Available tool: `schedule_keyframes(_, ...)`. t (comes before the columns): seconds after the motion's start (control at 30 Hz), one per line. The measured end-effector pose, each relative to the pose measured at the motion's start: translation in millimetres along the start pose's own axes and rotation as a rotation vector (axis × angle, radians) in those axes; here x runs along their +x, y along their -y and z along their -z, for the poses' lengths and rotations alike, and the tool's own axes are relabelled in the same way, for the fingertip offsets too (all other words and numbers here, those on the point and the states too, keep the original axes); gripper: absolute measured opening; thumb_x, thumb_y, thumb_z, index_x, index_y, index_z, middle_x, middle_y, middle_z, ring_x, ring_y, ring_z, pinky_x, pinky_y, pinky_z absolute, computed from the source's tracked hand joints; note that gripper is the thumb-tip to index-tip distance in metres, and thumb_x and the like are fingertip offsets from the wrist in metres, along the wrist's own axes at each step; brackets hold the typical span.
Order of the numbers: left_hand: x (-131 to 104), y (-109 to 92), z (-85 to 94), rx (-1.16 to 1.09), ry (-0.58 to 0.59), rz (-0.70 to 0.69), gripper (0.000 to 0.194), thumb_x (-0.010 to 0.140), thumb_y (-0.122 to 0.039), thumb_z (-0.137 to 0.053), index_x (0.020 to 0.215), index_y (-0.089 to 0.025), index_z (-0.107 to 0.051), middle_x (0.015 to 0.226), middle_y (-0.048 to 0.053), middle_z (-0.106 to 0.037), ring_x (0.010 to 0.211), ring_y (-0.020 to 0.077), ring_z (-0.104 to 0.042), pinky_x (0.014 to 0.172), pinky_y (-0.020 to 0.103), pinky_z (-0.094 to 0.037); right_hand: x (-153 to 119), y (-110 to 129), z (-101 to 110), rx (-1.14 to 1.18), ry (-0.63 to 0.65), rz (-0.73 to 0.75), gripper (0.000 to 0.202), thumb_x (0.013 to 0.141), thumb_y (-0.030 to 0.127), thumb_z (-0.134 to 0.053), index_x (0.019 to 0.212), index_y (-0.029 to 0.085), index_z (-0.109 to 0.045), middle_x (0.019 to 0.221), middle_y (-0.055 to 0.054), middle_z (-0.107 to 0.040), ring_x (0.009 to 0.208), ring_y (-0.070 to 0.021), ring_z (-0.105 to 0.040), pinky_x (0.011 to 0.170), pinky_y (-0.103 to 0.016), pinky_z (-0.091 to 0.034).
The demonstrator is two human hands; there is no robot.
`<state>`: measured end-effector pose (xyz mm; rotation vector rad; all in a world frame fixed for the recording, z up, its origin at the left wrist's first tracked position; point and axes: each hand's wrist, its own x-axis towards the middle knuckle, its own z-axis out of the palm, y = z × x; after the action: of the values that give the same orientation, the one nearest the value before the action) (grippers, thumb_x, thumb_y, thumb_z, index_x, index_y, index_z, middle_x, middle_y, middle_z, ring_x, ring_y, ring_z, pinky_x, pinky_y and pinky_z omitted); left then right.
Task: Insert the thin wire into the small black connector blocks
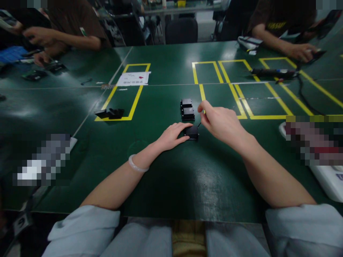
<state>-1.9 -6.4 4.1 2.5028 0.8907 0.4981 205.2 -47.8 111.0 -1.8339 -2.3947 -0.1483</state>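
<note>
A small black box-like part (192, 132) lies on the green table in front of me. My left hand (173, 136) grips its left side between thumb and fingers. On the other side, my right hand (218, 119) is closed around a thin dark stick-like tool (199, 125), whose tip comes down at the part's upper right corner. Most of that tool is hidden by my fingers. Just beyond stand two similar black parts, a nearer one (188, 112) and a farther one (186, 103), close together.
Yellow tape outlines (136, 101) mark the green table (166, 185). Black pieces (109, 113) lie at the left, near a paper label (133, 78). A dark cylindrical tool (274, 72) with a cable lies at the right. Two people work across the table.
</note>
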Motion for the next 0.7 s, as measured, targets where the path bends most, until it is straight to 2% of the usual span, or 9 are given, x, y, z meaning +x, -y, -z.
schedule_keyframes(0.23, 0.1, -0.8, 0.6, -0.002, -0.002, 0.000, 0.048, 0.098, -0.043, -0.051, 0.142, -0.023, -0.046, 0.133, 0.009, -0.060, 0.117, 0.0272, -0.056, 0.099, 0.041, -0.044, 1.4, -0.6, -0.6, -0.033, 0.021, -0.019, 0.037, 0.101, 0.040, -0.029, 0.113, 0.020, -0.057, 0.088, -0.008, -0.073, 0.074, -0.0223, -0.065, 0.057, -0.030, -0.022)
schedule_keyframes(0.5, 0.2, -0.7, 0.7, 0.001, -0.001, 0.004, 0.048, 0.098, -0.043, -0.051, 0.142, -0.023, -0.046, 0.132, 0.009, -0.060, 0.117, 0.0272, -0.056, 0.099, 0.041, -0.044, 0.7, -3.6, -4.8, -0.019, -0.032, 0.018, 0.032, 0.100, 0.031, -0.029, 0.119, 0.022, -0.053, 0.091, -0.005, -0.073, 0.071, -0.0195, -0.064, 0.054, -0.029, -0.020)
schedule_keyframes(0.7, -0.6, 0.2, 0.5, 0.006, -0.006, -0.004, 0.048, 0.098, -0.043, -0.051, 0.142, -0.023, -0.045, 0.132, 0.009, -0.060, 0.116, 0.0271, -0.056, 0.098, 0.041, -0.044, 1.3, -4.1, -2.8, -0.025, -0.010, -0.006, 0.036, 0.101, 0.041, -0.028, 0.112, 0.020, -0.055, 0.088, -0.007, -0.073, 0.072, -0.0202, -0.064, 0.056, -0.029, -0.019)
